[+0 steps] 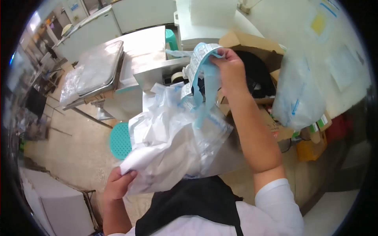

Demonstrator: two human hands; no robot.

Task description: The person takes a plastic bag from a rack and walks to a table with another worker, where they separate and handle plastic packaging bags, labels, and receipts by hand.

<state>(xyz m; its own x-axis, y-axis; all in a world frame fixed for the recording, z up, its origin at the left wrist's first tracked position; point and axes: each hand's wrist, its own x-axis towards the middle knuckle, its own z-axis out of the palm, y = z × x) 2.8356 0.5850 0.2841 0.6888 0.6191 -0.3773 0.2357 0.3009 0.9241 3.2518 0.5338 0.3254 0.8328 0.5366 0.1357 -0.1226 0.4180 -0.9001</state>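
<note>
My left hand point(119, 183) is closed on the lower left edge of a crumpled white plastic sheet point(157, 133), thumb on top. The sheet spreads in front of my black apron. Raised higher, my right hand point(230, 69) pinches a light blue plastic wrapper point(210, 74) with small print on its pale side. Loose blue strips of it hang down over the white sheet. Clear crinkled plastic point(214, 137) lies just right of the sheet. Whether the wrapper and the sheet are joined cannot be made out.
An open cardboard box point(252, 39) with something black inside stands behind my right hand. A cloudy plastic bag point(299, 94) hangs to its right. Metal trays point(100, 67) rest on a table at the left. A green stool point(120, 139) stands on the floor near the sheet.
</note>
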